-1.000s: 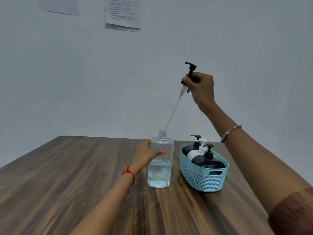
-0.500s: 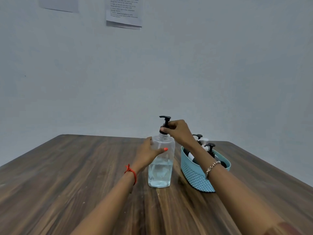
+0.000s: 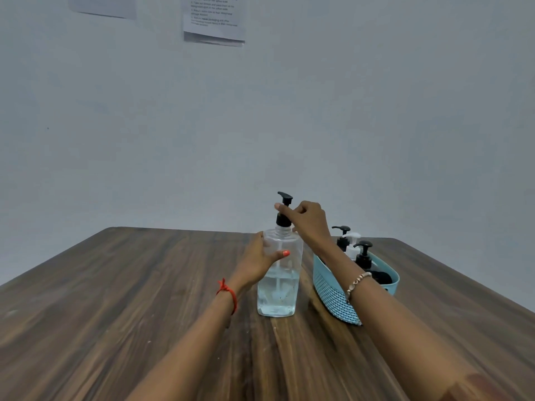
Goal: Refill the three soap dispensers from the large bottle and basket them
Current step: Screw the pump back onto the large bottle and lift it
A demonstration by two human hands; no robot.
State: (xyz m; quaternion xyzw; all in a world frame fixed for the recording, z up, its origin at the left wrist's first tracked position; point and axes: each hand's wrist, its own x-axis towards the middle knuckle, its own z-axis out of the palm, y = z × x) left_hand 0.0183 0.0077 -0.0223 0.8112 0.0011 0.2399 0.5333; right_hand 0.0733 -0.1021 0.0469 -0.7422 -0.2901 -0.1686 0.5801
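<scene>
Black pump (image 3: pixel 284 211) pinched by right hand (image 3: pixel 307 219).

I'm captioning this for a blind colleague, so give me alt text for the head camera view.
A person's right hand grips the black pump atop a large clear bottle, partly full, which the left hand holds upright on a wooden table. Beside it, a blue basket holds three smaller dispensers.

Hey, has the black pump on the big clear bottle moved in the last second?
Yes. The pump has come down: a second ago it was held high above the large bottle, and now it sits on that bottle's neck.
</scene>
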